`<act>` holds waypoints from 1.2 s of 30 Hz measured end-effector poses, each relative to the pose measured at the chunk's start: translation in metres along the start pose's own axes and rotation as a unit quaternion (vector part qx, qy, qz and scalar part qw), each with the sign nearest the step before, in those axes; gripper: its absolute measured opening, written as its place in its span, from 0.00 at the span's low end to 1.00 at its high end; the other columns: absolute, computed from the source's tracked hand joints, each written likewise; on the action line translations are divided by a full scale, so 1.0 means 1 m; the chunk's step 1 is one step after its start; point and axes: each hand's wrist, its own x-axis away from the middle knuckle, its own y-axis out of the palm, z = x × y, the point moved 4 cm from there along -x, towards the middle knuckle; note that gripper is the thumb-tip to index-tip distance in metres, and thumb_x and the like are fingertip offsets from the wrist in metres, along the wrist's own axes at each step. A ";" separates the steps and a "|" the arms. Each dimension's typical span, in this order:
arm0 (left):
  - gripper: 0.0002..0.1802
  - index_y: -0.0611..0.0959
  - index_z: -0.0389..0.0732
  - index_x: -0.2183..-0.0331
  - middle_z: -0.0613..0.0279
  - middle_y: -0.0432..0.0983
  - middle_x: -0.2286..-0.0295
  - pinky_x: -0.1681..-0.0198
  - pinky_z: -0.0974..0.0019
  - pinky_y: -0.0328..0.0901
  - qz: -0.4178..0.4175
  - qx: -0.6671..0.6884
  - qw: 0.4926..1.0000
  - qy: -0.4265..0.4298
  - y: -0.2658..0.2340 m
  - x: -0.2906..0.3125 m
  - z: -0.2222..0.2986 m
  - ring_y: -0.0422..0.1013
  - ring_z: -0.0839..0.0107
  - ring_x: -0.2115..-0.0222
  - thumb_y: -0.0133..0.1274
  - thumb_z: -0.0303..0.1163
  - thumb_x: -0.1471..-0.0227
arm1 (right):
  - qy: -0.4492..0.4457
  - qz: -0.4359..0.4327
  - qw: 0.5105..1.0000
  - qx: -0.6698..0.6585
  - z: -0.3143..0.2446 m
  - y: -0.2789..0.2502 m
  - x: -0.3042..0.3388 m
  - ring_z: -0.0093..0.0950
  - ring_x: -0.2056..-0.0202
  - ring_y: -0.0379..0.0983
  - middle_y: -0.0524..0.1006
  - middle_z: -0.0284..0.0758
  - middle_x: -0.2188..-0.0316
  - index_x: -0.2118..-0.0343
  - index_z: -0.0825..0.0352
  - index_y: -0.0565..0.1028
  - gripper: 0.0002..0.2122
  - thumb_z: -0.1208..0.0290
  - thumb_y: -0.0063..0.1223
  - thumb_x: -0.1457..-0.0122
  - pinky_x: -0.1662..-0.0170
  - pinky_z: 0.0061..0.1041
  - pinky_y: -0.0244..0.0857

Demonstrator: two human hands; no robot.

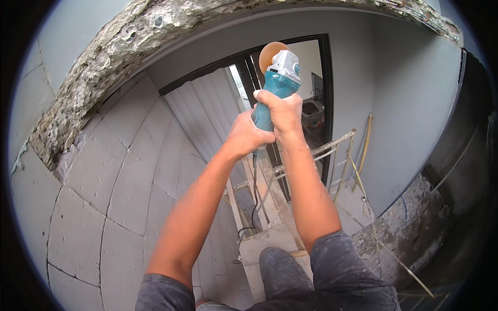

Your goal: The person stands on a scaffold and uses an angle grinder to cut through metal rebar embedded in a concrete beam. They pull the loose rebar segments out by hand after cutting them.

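Grey block walling (124,171) stands left of the teal angle grinder (278,85), which from afar I see the left hand (246,133) and right hand (286,115) both gripping.

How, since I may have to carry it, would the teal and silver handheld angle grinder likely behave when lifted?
The teal and silver angle grinder is probably heavy for its size: the left hand and right hand both grip it. Its silver, metallic-looking head likely makes it top-heavy. The thin black cord curving below looks floppy and may drag.
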 end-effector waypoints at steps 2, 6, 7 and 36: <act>0.31 0.82 0.34 0.58 0.62 0.81 0.67 0.59 0.63 0.73 0.004 -0.026 1.000 0.001 -0.004 -0.023 0.013 0.78 0.70 0.66 0.74 0.36 0.65 | -0.044 0.044 0.998 0.020 -0.013 0.000 -0.023 0.25 0.78 0.77 0.80 0.34 0.76 0.72 0.70 0.80 0.11 0.70 0.74 0.52 0.70 0.29 0.74; 0.29 0.82 0.34 0.61 0.62 0.80 0.70 0.64 0.65 0.71 0.011 -0.038 0.996 0.076 -0.018 -0.063 0.037 0.76 0.72 0.70 0.75 0.37 0.66 | -0.073 0.076 0.994 0.023 -0.040 0.017 -0.057 0.25 0.78 0.76 0.79 0.34 0.76 0.76 0.68 0.79 0.13 0.68 0.76 0.55 0.71 0.30 0.72; 0.28 0.82 0.35 0.62 0.62 0.80 0.70 0.67 0.66 0.71 0.000 -0.036 0.995 0.089 -0.021 -0.069 0.045 0.75 0.73 0.72 0.75 0.37 0.65 | -0.079 0.072 0.993 0.041 -0.047 0.022 -0.063 0.26 0.79 0.75 0.79 0.34 0.77 0.78 0.68 0.78 0.13 0.68 0.76 0.56 0.72 0.31 0.73; 0.28 0.81 0.34 0.58 0.62 0.82 0.69 0.68 0.68 0.70 -0.022 0.104 0.990 0.097 -0.021 -0.097 0.061 0.77 0.76 0.71 0.75 0.32 0.61 | -0.127 0.061 0.953 0.267 -0.081 0.040 -0.096 0.25 0.80 0.75 0.80 0.38 0.80 0.82 0.74 0.78 0.19 0.61 0.75 0.56 0.74 0.32 0.72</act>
